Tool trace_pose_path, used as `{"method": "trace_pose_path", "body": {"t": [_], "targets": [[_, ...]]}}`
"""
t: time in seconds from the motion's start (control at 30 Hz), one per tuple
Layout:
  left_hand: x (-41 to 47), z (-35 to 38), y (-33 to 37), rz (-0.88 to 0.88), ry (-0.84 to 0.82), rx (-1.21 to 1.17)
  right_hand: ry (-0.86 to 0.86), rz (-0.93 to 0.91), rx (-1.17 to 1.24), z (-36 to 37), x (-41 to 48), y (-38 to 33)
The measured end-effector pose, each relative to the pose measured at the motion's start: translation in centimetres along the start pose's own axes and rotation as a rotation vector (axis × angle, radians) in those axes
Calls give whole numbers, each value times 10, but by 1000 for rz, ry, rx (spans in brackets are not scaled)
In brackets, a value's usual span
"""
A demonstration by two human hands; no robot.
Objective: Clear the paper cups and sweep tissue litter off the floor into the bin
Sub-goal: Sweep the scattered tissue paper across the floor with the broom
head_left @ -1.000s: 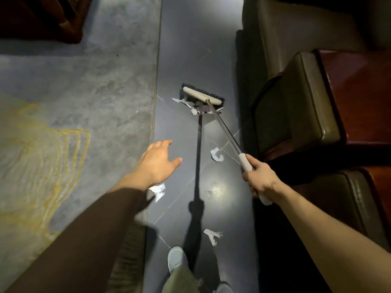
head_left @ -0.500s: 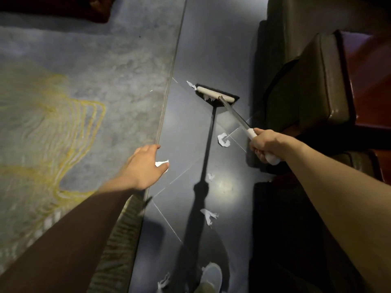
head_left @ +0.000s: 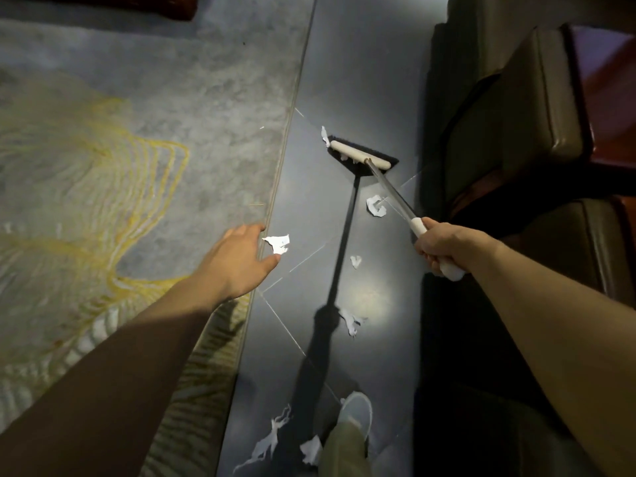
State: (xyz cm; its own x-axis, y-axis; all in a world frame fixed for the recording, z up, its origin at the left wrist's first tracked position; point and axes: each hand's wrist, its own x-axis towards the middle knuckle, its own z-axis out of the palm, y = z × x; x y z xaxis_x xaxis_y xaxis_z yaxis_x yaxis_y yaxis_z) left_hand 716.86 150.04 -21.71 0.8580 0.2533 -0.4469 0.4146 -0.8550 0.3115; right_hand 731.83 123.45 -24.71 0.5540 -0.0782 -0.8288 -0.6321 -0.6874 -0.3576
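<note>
While broom point(head_left: 361, 156) sits near sofa point(head_left: 537, 98), rug point(head_left: 137, 132) left

Dim indoor light, shadows falling away toward the far side, thin dark shadow of the broom point(head_left: 359, 154) along the glossy floor point(head_left: 361, 80), soft glare patch near the middle, armchairs point(head_left: 537, 108) at right almost black, wide-angle bending at edges, slight softness at the near edge.
</note>
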Motion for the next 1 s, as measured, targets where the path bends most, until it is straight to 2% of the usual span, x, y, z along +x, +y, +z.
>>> {"method": "trace_pose_path", "body": {"t": [0.2, 0.4, 0.63, 1.0], "targets": [[-56, 17, -11, 115, -23, 9, 12, -72, -8, 54, -76, 84], [-130, 32, -24, 238, -60, 55, -10, -87, 258, 92, -172, 156], [-184, 32, -29, 293, -72, 50, 25, -89, 254, 93, -218, 181], [-184, 31, -41, 292, -52, 51, 49, -99, 386, 105, -210, 190]]}}
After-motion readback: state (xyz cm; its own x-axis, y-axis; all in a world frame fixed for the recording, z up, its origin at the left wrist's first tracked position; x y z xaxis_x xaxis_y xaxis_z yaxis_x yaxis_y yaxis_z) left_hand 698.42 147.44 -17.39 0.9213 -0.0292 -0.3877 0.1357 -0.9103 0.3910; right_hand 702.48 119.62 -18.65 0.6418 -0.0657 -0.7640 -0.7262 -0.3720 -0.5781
